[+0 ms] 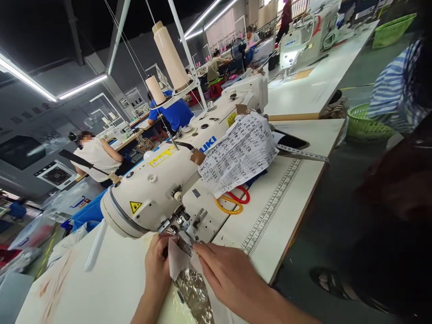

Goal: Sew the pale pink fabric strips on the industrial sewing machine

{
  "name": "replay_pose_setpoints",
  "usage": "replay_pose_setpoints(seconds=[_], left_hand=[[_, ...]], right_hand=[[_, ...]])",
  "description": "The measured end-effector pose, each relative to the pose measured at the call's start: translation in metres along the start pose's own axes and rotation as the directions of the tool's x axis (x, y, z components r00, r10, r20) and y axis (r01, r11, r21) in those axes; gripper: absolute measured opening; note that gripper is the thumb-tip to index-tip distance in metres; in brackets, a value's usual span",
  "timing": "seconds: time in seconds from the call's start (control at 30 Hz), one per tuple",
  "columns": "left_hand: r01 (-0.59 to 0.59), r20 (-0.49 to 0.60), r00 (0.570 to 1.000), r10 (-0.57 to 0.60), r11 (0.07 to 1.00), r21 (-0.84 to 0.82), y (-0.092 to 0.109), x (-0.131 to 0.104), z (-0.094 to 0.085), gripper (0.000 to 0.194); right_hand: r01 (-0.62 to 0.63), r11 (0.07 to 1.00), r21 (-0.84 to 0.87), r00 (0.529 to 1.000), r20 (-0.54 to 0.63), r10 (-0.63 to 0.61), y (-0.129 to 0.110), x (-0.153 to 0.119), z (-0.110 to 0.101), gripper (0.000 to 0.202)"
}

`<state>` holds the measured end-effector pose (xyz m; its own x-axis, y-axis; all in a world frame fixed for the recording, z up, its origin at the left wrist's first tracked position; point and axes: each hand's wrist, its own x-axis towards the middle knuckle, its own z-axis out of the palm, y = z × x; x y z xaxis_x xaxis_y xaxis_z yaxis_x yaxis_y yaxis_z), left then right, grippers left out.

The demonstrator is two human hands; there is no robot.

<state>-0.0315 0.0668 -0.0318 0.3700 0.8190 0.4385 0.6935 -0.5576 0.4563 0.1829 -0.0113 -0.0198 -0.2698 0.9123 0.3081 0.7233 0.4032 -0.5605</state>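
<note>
A white sewing machine (151,189) stands on the pale table, its needle area just beyond my hands. My left hand (158,265) is closed on the left edge of a pale fabric piece (178,261), close to the presser foot. With fingers pinched, my right hand (229,272) grips the same fabric from the right side, near the metal parts. Shiny, clear plastic-like material (195,292) hangs between the wrists, below the fabric. The fingertips of my left hand are partly hidden.
Handwritten paper sheets (241,150) lie against the machine. Scissors with red and yellow handles (229,208), a printed ruler scale (273,207), a measuring tape (303,154) and a dark phone (293,140) are to the right. Thread cones (172,58) stand above; several people sit behind.
</note>
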Motion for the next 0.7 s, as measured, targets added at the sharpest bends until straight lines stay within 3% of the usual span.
replay_pose_setpoints(seconds=[0.47, 0.7], left_hand=[[0.060, -0.076, 0.995, -0.065, 0.996, -0.069, 0.019, 0.003, 0.000, 0.026], [0.049, -0.075, 0.996, -0.047, 0.998, 0.030, 0.016, 0.003, 0.002, 0.029]], right_hand=[[-0.013, 0.998, -0.066, 1.000, 0.025, 0.015, -0.007, 0.006, 0.003, 0.018], [-0.007, 0.998, -0.055, 1.000, 0.013, 0.008, -0.007, 0.008, 0.004, 0.018]])
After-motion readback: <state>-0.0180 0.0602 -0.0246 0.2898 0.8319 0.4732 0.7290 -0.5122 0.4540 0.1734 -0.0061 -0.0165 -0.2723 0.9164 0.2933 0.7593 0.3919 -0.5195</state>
